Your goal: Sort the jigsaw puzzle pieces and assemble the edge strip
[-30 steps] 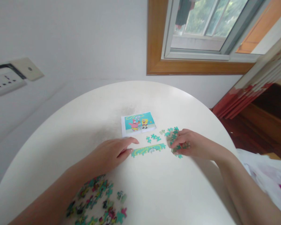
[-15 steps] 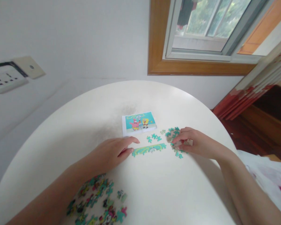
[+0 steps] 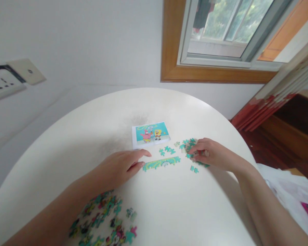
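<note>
My left hand rests on the table, thumb and index finger apart, its thumb at the left end of a joined strip of puzzle pieces. Over a small pile of teal pieces on the right is my right hand, its fingers curved down with a gap between thumb and index; a teal piece lies by the fingertips. Several loose teal pieces lie above the strip. Behind them sits a box with a cartoon picture.
A larger heap of mixed puzzle pieces spreads near my left forearm on the round white table. A wall socket is at the left, a wood-framed window behind, and white sheets lie at the right.
The view has shifted slightly. My right hand's fingers have moved a little over the teal pile, and my left hand stays at the strip's end.
</note>
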Action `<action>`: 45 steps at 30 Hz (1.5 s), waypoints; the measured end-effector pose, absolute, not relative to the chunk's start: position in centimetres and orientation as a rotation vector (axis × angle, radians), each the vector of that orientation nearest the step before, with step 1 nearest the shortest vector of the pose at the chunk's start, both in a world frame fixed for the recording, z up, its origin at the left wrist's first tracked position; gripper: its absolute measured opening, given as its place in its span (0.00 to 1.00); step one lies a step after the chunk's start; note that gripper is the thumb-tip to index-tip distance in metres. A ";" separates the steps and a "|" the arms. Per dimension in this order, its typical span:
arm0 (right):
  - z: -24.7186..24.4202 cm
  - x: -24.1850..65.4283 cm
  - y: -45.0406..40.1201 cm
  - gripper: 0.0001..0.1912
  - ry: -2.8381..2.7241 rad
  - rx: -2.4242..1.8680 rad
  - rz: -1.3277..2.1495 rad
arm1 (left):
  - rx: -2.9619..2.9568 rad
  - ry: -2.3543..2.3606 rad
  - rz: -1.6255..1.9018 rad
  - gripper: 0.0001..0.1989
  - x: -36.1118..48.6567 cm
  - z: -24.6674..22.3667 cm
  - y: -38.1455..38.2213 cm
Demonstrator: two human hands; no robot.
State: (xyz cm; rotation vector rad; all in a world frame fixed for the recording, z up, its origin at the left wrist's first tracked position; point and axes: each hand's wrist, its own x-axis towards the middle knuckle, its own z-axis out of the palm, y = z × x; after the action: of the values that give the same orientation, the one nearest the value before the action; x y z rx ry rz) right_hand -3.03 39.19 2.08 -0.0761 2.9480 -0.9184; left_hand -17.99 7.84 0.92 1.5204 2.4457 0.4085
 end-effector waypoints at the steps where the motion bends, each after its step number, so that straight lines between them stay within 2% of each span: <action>1: 2.3 -2.9 39.2 0.09 2.945 -0.046 -0.923 | 1.520 2.444 0.409 0.18 -18.0 0.9 7.8; 8: 3.7 -2.5 40.3 0.13 3.229 0.230 -0.872 | 1.514 2.440 0.420 0.18 -17.8 1.1 7.9; 16: 2.5 -2.5 42.3 0.13 3.394 0.673 -0.792 | 1.507 2.455 0.401 0.18 -18.1 0.9 7.8; 30: 2.4 -2.4 42.6 0.15 3.230 0.711 -0.778 | 1.507 2.448 0.373 0.17 -18.1 0.9 7.8; 45: 2.3 -2.9 41.3 0.10 3.066 0.616 -0.934 | 1.503 2.445 0.329 0.18 -18.1 0.9 7.9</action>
State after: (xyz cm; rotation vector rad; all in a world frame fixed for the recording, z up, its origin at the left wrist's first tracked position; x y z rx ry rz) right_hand -2.92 41.27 2.26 0.6158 3.0661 -0.9337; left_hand -18.12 7.91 0.91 1.5034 2.4452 0.3292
